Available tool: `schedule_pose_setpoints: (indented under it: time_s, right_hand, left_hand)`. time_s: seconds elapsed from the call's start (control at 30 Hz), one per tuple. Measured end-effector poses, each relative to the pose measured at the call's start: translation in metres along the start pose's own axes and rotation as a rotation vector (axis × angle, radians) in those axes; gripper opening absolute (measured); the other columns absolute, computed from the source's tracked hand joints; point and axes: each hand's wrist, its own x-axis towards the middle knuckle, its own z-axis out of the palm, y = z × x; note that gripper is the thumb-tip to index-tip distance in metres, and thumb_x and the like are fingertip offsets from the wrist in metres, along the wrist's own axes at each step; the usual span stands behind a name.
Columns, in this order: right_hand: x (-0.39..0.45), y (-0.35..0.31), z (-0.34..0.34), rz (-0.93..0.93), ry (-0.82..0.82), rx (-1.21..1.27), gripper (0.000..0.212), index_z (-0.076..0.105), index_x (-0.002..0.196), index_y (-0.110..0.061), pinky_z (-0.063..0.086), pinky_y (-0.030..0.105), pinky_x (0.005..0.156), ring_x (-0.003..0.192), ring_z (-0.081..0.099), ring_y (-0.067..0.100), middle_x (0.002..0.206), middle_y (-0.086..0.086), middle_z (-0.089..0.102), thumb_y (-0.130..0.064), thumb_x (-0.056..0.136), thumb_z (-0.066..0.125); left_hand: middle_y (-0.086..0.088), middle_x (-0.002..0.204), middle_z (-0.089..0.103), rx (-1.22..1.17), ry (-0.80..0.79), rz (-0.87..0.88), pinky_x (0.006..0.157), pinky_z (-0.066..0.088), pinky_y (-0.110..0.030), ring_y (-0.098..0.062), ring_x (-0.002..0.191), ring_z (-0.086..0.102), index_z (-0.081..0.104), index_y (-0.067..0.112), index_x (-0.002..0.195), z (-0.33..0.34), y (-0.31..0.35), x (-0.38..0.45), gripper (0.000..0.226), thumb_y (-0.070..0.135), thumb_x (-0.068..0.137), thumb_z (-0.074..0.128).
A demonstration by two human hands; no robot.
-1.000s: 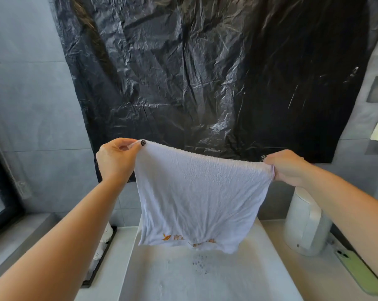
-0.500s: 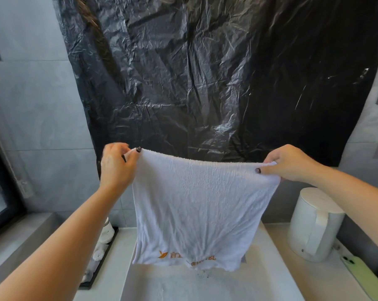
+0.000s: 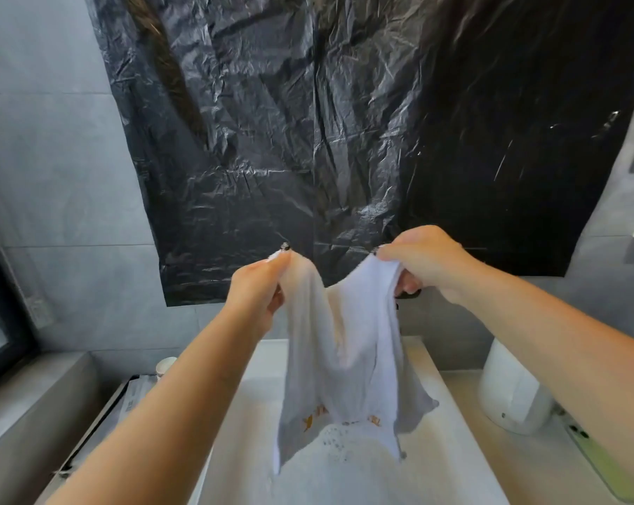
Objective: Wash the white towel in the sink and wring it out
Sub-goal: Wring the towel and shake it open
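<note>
You held the white towel (image 3: 339,344) above the sink (image 3: 428,464), at about six o'clock from the black plastic sheet (image 3: 344,140) on the wall. Its lower edge hung just over the basin, near the drain holes (image 3: 335,441); whether it touched the basin I could not tell.

The main risk, as I judged it, was the towel slipping. You held only the two top corners, and a wet towel is heavy, so a loose pinch on either side could have let one corner drop. A second risk was water flung or dripped past the rim onto the tabletop (image 3: 526,464), where the white kettle (image 3: 512,391) and the green phone (image 3: 614,468) lay at about three o'clock from the sink.

The towel looked limp and creased, sagging in a deep fold between your hands, with orange lettering near the bottom hem.

Your left hand (image 3: 260,289) pinched one top corner with curled fingers (image 3: 277,258). Your right hand (image 3: 423,260) gripped the other corner in the same manner.
</note>
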Motion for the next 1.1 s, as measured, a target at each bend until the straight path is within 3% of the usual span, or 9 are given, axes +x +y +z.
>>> schedule_pose_setpoints:
  time_s: [0.1,0.27,0.43,0.57,0.67,0.77,0.83,0.93,1.1]
  right_hand:
    - [-0.010,-0.016,0.020,-0.063,-0.074,0.167,0.015,0.070,0.093,0.002,0.053,0.025,0.049,0.052,0.065,0.017,0.075,0.014,0.069,-0.012,0.089,0.065]
    - [-0.012,-0.026,0.045,-0.024,-0.251,0.355,0.023,0.067,0.106,0.008,0.056,0.032,0.058,0.075,0.070,0.028,0.087,0.021,0.071,-0.005,0.089,0.058]
    - [-0.001,0.006,0.036,-0.361,0.053,0.012,0.018,0.073,0.097,-0.014,0.055,0.028,0.080,0.087,0.067,0.014,0.090,-0.001,0.071,-0.006,0.082,0.067]
    - [-0.009,0.058,0.064,-0.382,-0.320,0.106,0.026,0.065,0.104,-0.016,0.053,0.029,0.088,0.096,0.065,0.008,0.102,-0.003,0.069,-0.007,0.082,0.075]
    - [-0.001,0.081,0.075,-0.388,-0.280,0.029,0.022,0.064,0.098,-0.025,0.051,0.031,0.090,0.100,0.060,0.006,0.106,-0.010,0.062,-0.029,0.082,0.078]
    - [0.002,0.097,0.079,-0.381,-0.291,-0.162,0.016,0.065,0.095,-0.018,0.044,0.029,0.097,0.112,0.047,0.006,0.117,-0.011,0.045,-0.028,0.085,0.074]
    - [0.002,0.097,0.075,-0.404,-0.295,-0.235,0.014,0.066,0.091,-0.010,0.043,0.031,0.093,0.107,0.049,0.009,0.113,-0.006,0.051,-0.023,0.087,0.070]
    - [0.007,0.074,0.047,-0.422,-0.057,-0.166,0.017,0.061,0.067,-0.020,0.044,0.036,0.068,0.072,0.054,0.013,0.073,-0.003,0.060,-0.015,0.077,0.074]
    - [-0.001,0.036,0.036,-0.421,0.062,-0.148,0.018,0.062,0.073,-0.026,0.047,0.026,0.063,0.076,0.062,0.016,0.079,-0.002,0.066,-0.018,0.081,0.076]
  left_hand:
    - [-0.007,0.089,0.070,-0.014,-0.157,0.031,0.066,0.053,-0.027,-0.017,0.077,0.064,0.072,0.008,0.097,0.017,-0.002,-0.017,0.018,0.024,0.095,0.065]
    - [-0.011,0.097,0.076,0.063,-0.398,0.177,0.085,0.056,-0.032,-0.022,0.090,0.071,0.075,0.005,0.104,0.014,-0.009,-0.032,0.021,0.014,0.085,0.074]
    - [-0.021,0.102,0.074,0.157,-0.343,0.201,0.100,0.049,-0.049,-0.029,0.096,0.069,0.077,0.011,0.099,-0.008,-0.020,-0.028,0.024,0.000,0.080,0.067]
    - [-0.026,0.106,0.070,0.154,-0.385,0.227,0.093,0.051,-0.045,-0.027,0.093,0.067,0.076,0.008,0.097,-0.017,-0.021,-0.030,0.024,-0.004,0.091,0.056]
    - [-0.021,0.099,0.072,0.127,-0.397,0.237,0.086,0.053,-0.040,-0.028,0.091,0.067,0.074,0.005,0.101,-0.022,-0.022,-0.027,0.023,-0.003,0.093,0.054]
    - [-0.021,0.102,0.071,0.040,-0.356,0.222,0.086,0.054,-0.039,-0.027,0.091,0.068,0.071,0.001,0.109,-0.028,-0.020,-0.024,0.021,-0.001,0.095,0.054]
    - [-0.021,0.105,0.072,0.038,-0.346,0.213,0.089,0.054,-0.040,-0.027,0.093,0.069,0.071,0.002,0.110,-0.034,-0.017,-0.022,0.021,0.001,0.096,0.055]
    - [-0.013,0.102,0.075,0.203,-0.271,0.252,0.089,0.055,-0.039,-0.025,0.094,0.070,0.076,0.012,0.102,-0.048,-0.017,-0.015,0.022,0.002,0.096,0.057]
    - [-0.019,0.093,0.072,0.329,-0.134,0.245,0.080,0.050,-0.039,-0.021,0.081,0.061,0.075,0.007,0.092,-0.056,-0.026,-0.004,0.017,0.004,0.091,0.058]
